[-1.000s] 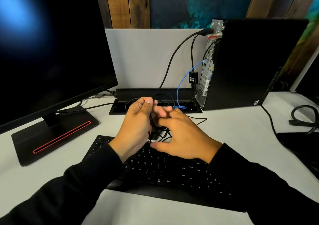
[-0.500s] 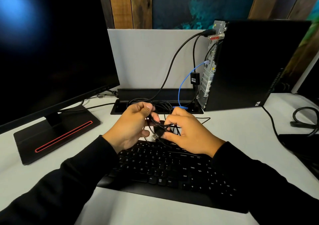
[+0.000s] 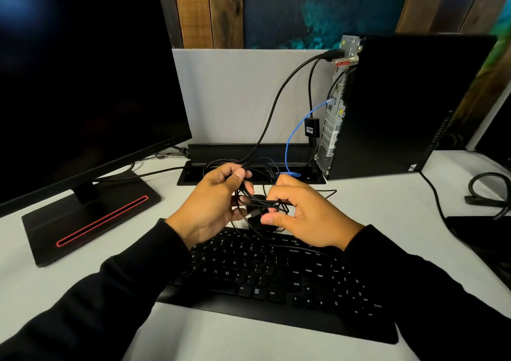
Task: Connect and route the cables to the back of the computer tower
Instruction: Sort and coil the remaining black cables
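Fingers of the left hand (image 3: 210, 203) and right hand (image 3: 301, 216) pinch a tangled bundle of black cables (image 3: 257, 204) over the keyboard (image 3: 265, 275), between the monitor (image 3: 83, 84) and the upright computer tower (image 3: 401, 106). Since a moment ago, the hands have drawn slightly apart. Its strands run left-right.

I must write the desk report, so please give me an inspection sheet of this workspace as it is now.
Surface: white desk, cable tray slot at the back.
Job's things: computer tower, rear panel facing left; thin black cable bundle.
Clutter: keyboard, monitor.
Grippers: left hand and right hand both grip the bundle above the keyboard.
Cables: blue cable and thick black cables plugged into the tower.
Surroundings: grey partition, wooden wall.
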`<state>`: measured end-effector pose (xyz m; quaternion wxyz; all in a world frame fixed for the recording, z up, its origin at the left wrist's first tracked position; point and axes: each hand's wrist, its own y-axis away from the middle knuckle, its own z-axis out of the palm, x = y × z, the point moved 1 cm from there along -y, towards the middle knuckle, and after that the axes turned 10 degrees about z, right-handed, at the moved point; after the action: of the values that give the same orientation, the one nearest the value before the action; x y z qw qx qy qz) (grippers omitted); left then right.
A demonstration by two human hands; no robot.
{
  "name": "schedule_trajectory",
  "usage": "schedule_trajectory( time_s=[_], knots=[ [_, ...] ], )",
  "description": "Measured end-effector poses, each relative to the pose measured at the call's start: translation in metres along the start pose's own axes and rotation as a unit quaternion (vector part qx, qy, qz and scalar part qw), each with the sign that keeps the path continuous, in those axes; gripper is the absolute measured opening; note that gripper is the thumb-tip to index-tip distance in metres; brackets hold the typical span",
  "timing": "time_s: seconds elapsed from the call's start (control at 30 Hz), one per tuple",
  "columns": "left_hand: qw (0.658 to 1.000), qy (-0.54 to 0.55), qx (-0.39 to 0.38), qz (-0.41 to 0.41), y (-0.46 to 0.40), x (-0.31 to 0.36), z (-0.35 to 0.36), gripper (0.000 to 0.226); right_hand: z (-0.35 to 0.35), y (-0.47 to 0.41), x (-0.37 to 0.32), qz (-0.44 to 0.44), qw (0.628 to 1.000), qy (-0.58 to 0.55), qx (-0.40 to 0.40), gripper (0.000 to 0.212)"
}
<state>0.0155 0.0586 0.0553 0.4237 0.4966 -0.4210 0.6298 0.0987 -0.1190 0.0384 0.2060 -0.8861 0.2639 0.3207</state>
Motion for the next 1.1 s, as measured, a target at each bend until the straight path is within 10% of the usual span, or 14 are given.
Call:
schedule_trajectory(
  time_s=[0.33, 0.6, 1.1],
  knots=[
    [0.994, 0.109, 0.031, 0.004, 0.004, -0.010, 0.015, 0.024, 0.022, -0.002, 0.001, 0.032, 0.993, -0.098, 0.057, 0.055],
    [0.986, 0.160, -0.021, 0.031, 0.005, -0.009, 0.011, 0.020, 0.023, -0.003, 0.005, 0.018, 0.996, -0.045, 0.069, 0.024],
    [0.980, 0.167, 0.098, 0.049, 0.007, -0.021, 0.014, 0.030, 0.031, 0.005, -0.015, -0.037, 0.976, 0.027, 0.212, 0.042]
  ],
)
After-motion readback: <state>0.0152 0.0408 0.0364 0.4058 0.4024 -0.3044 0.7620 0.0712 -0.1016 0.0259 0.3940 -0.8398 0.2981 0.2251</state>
